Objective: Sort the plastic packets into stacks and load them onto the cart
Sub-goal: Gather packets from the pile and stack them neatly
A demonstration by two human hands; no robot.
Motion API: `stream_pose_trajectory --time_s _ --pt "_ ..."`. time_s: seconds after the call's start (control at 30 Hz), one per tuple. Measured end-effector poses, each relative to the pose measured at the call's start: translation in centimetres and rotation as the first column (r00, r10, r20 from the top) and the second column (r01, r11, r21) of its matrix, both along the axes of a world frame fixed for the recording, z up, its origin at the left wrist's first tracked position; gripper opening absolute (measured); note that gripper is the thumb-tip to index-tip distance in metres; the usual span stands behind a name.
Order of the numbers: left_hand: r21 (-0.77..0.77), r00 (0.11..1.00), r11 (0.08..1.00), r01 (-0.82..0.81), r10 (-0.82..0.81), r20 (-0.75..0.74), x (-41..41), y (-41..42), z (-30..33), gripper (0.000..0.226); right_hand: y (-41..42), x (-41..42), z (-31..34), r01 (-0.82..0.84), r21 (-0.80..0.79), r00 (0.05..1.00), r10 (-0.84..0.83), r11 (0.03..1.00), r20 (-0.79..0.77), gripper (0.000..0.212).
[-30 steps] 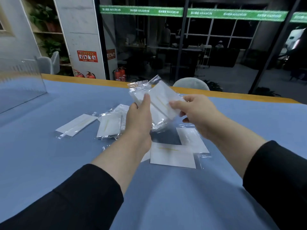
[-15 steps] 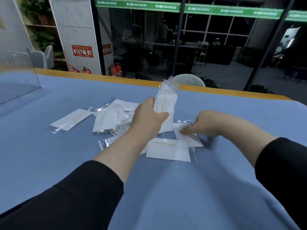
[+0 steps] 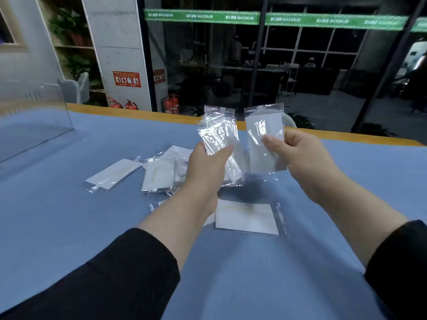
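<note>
Over blue table [image 3: 69, 227], each hand's grip pinches packets: left hand [image 3: 205, 167], right hand [image 3: 302, 158].

Two hands raised side by side over the table, each gripping packets.

Left hand [image 3: 208, 167]: back toward the camera, thumb laid across the front of a bundle of packets [image 3: 219, 139], fingers hidden behind it; the bundle stands nearly upright. Forearm bare, running down-left into a black sleeve [image 3: 104, 280]. Right hand [image 3: 302, 158]: thumb pressed on the front of a single packet [image 3: 264, 139], fingers curled behind it, packet upright. Forearm bare, running down-right into a black sleeve. The hands are near each other but apart; the packets they hold stand just beside one another.
</note>
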State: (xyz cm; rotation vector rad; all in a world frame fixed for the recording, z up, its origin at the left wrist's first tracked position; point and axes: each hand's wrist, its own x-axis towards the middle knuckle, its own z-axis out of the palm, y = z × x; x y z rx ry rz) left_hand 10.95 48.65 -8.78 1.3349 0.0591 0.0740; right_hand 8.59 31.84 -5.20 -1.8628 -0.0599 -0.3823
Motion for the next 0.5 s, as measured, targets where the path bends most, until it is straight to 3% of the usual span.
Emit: stream_pose_trajectory --time_s 0.1,0.2,0.3,0.37,0.43,0.5 --pt "-0.024 0.99 0.99 0.14 -0.14 -0.012 -0.6 -0.7 0.4 0.052 1.6 0.4 -1.1 -0.083 -0.018 0.996 0.082 0.996 -0.041 0.033" --pt "-0.014 0.983 0.983 0.181 -0.18 0.033 -0.9 -1.1 0.3 0.034 2.5 0.7 -1.8 -0.119 -0.084 0.991 0.114 0.989 -0.065 0.039" --pt "-0.032 0.998 0.998 0.05 -0.049 0.026 -0.6 -0.2 0.3 0.035 2.2 0.1 -1.1 0.093 -0.152 0.993 -0.103 0.984 -0.062 0.032" --pt "0.005 0.993 0.996 -0.087 0.086 0.079 -0.2 0.6 1.0 0.026 1.2 -0.8 -0.3 0.061 -0.35 0.989 -0.104 0.935 -0.105 0.039" --pt "0.088 0.95 0.965 -0.246 0.222 0.22 -0.2 1.3 1.9 0.009 0.6 -2.0 0.3 -0.21 -0.626 0.953 0.013 0.751 -0.304 0.045" --pt "0.187 0.923 0.94 -0.284 0.216 0.318 -0.1 1.7 2.0 0.012 0.7 -2.8 -0.3 -0.423 -0.748 0.881 0.039 0.511 -0.472 0.053"
